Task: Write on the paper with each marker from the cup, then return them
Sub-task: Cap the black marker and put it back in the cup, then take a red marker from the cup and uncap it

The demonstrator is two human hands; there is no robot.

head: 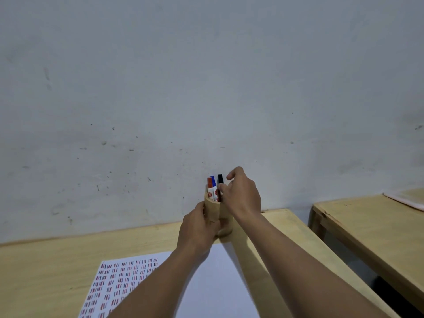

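Note:
A tan wooden cup stands on the table near its far edge, just beyond the paper. My left hand is wrapped around the cup's left side. Three markers stick up from the cup: a red one, a blue one and a black one. My right hand is at the cup's mouth, thumb and fingers pinching the black marker's body. The white paper lies under my forearms, and its left part is covered with rows of short red, blue and black strokes.
A grey wall rises right behind the table. A second wooden table stands to the right across a narrow gap, with a pale sheet on its far end.

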